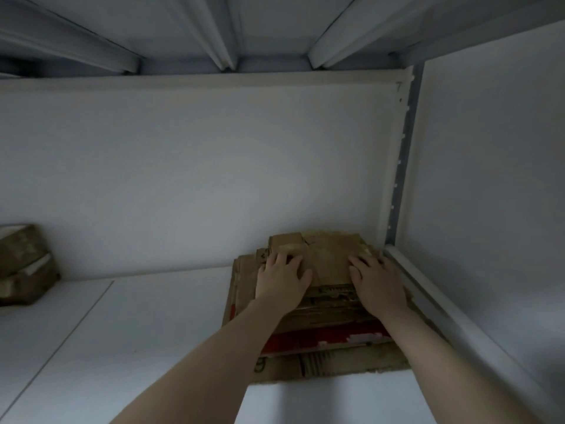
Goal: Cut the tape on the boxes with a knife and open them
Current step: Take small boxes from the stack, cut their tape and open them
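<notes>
Left hand point(281, 281), right hand point(379, 287), fingers point(276, 259) released, flat on cardboard stack point(336, 362), box point(21, 264) cropped far left

Head view, forward (near) into shelf point(137, 332)

White shelf board point(122, 332), dim light; thin seam runs diagonally across its left part. White back wall point(198, 179) behind. Slotted metal upright point(397, 166) at right rear corner. Ribbed underside of upper shelf point(275, 26) overhead.
</notes>
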